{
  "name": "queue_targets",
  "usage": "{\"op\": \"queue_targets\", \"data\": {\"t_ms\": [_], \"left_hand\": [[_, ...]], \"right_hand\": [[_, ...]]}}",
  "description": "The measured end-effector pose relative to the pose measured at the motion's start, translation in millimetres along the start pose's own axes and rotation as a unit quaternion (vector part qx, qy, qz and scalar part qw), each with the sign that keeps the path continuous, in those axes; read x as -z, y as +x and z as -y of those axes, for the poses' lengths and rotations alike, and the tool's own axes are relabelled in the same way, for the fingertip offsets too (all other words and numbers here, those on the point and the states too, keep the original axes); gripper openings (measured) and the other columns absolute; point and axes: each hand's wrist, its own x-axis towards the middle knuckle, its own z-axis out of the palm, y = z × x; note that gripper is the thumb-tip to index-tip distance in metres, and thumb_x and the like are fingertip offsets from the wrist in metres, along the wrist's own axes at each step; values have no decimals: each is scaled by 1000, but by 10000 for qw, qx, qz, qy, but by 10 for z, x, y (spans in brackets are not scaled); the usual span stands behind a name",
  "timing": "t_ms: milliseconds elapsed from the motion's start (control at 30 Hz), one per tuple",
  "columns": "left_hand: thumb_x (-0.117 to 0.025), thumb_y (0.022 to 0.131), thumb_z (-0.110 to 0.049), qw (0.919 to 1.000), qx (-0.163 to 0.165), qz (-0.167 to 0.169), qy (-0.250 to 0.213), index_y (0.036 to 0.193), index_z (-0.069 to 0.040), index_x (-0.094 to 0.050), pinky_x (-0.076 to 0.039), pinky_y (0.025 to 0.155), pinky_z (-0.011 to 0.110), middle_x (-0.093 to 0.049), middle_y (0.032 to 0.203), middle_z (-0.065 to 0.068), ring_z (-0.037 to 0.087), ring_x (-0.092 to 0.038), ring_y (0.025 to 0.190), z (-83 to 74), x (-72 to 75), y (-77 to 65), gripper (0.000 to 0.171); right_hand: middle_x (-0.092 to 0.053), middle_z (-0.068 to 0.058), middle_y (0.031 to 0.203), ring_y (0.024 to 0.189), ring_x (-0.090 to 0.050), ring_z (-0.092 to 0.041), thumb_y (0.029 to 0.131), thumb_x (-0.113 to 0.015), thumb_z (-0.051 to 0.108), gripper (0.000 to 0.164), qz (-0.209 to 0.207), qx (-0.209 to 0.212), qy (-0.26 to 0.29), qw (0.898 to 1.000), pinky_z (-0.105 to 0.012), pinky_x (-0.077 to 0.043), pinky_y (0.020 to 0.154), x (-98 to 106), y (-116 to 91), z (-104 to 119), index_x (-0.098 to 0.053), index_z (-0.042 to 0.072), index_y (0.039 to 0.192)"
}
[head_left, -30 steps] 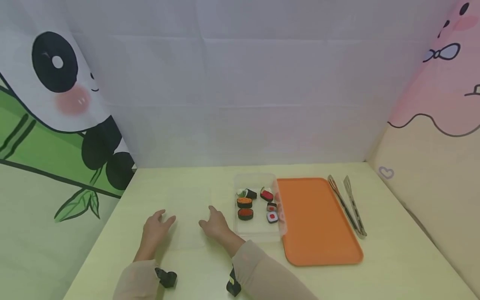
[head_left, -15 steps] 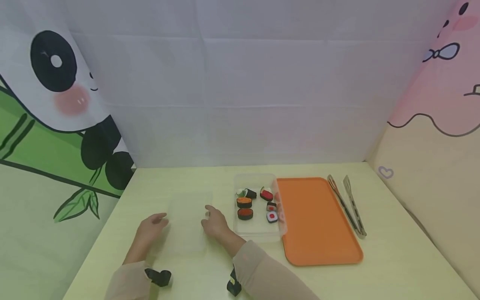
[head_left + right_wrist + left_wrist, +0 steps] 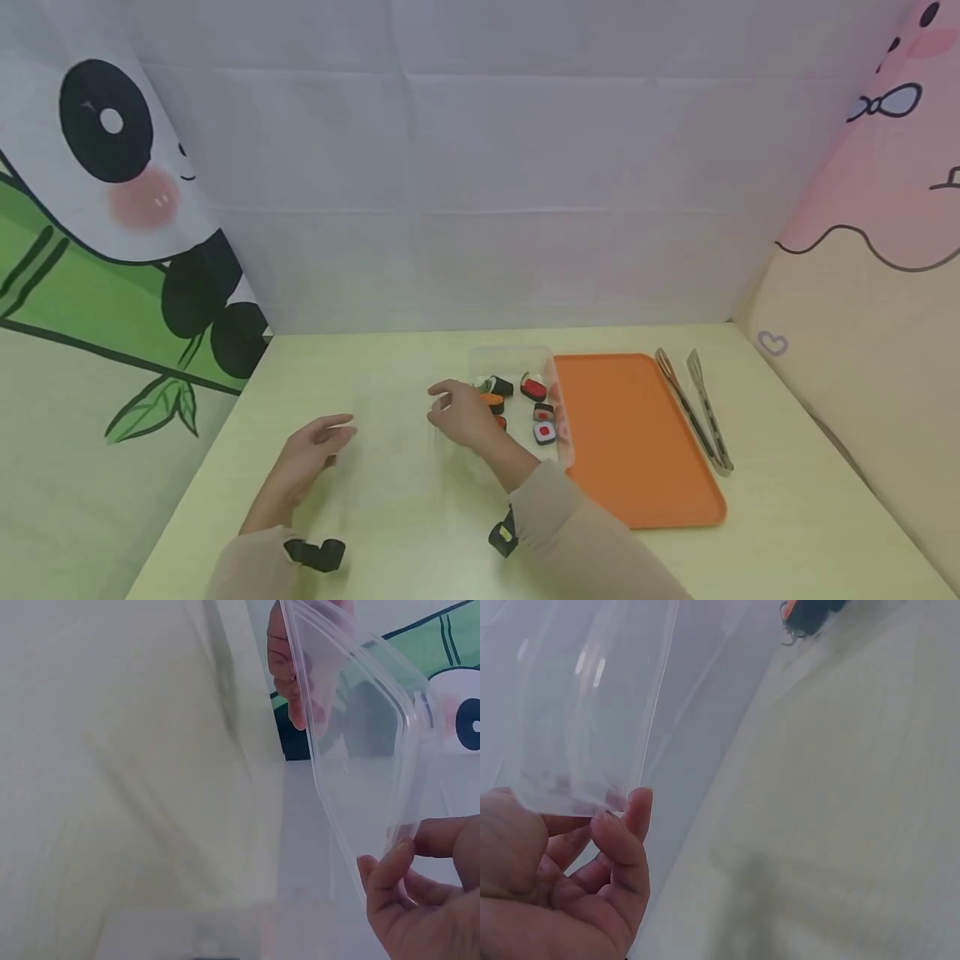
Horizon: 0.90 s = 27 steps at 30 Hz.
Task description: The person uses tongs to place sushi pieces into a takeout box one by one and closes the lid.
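Observation:
A clear plastic lid (image 3: 395, 450) hangs raised between my two hands. My left hand (image 3: 311, 450) pinches its left edge between thumb and fingers, as the left wrist view shows close up on the lid (image 3: 592, 727). On the opposite edge, my right hand (image 3: 468, 417) pinches the rim; in the right wrist view, its fingers (image 3: 390, 877) bend around the lid's corner. Beneath and beside the right hand stands a clear plastic container (image 3: 512, 357) with several toy sushi pieces (image 3: 533, 387) inside. That hand hides part of the container's left side and some sushi.
An orange tray (image 3: 637, 442) lies right of the container, whose right edge overlaps it. Metal tongs (image 3: 708, 408) rest along the tray's right edge, partly over it. A pale cloth wall (image 3: 487, 208) stands behind the table.
The lid has come up off the table and shifted right. Both hands now pinch its edges; my right hand has moved right and away from me, over the container's left side.

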Motion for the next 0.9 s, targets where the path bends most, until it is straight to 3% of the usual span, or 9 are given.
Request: {"op": "queue_targets", "data": {"t_ms": [233,433,667,900], "left_hand": [[-61,99,-23,9981,-493,90,-351,137,0,-51,-51,80,29,-59,126,16,34,-54,107,-304,-247,10,46],[-63,98,-21,9940,-798,324,-671,134,1,-54,-52,77,29,-59,121,15,36,-56,100,-462,-490,54,43],[-64,96,-17,9921,-913,454,-736,128,-4,-60,-51,73,30,-62,114,14,38,-57,92,-642,-858,120,35],[-66,95,-14,9891,-1055,669,-781,126,-1,-61,-53,72,35,-64,106,12,40,-59,87,-741,-1192,171,34]], "right_hand": [[-64,-1,87,62,-62,-22,91,-63,8,29,-43,-70,161,9998,-25,-47,50,397,-46,-125,-65,8,120],[-64,-2,87,60,-61,-20,90,-71,17,32,-176,-155,35,9997,-31,-50,53,692,-105,-251,-65,8,121],[-63,-9,94,73,-61,-33,93,-67,7,30,-315,-227,303,9988,-32,-52,59,1024,-218,-458,-63,3,122],[-63,-15,103,83,-62,-32,93,-66,6,31,-487,-464,678,9954,-40,-56,71,1276,-306,-699,-61,-3,122]]}}
